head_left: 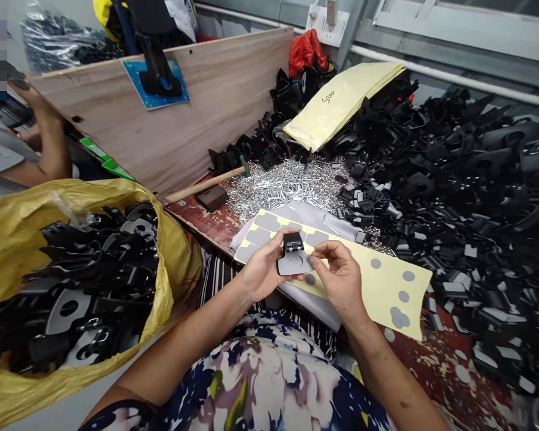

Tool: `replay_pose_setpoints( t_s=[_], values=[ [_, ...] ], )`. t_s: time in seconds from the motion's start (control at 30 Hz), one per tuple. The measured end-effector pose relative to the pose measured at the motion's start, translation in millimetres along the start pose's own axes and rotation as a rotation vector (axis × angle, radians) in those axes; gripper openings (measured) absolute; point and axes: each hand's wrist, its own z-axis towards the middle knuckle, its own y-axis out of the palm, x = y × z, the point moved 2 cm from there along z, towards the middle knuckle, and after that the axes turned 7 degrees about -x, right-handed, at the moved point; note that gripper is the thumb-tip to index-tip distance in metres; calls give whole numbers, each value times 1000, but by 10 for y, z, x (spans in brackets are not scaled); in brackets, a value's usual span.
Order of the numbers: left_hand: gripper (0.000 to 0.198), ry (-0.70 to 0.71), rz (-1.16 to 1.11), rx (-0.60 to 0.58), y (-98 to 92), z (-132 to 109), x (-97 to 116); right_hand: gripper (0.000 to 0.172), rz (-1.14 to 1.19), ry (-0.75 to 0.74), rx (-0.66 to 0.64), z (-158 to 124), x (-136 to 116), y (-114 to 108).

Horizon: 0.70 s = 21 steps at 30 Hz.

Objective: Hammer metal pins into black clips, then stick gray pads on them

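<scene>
My left hand (263, 269) is closed around a small black plastic clip (293, 242) with a metal hinge pin across it. A flat grey pad with a round outline (291, 264) forms the clip's lower part, facing up. At the pad's right edge, the thumb and forefinger of my right hand (341, 276) are pinched together. Beneath both hands lies a pale yellow backing sheet (363, 293) carrying grey stickers, some large and some round (376, 263). Under that sheet is a grey cloth-like layer (314, 304).
A heap of metal pins (291, 185) lies beyond the sheet. Black plastic parts (431, 179) pile up on the right, with yellow sheets (341, 102) on top. To my left stands a yellow bag (170, 269) of black parts. A wooden board (215, 90) rises behind a hammer (204, 184).
</scene>
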Motion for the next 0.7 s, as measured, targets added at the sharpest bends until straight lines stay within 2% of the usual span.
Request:
replay_pose_setpoints(
  t_s=[0.43, 0.7],
  values=[
    [36, 10, 8, 20, -43, 3, -5, 9, -118, -28, -13, -20, 42, 45],
    [37, 2, 21, 55, -52, 5, -7, 10, -88, -7, -6, -12, 86, 56]
  ],
)
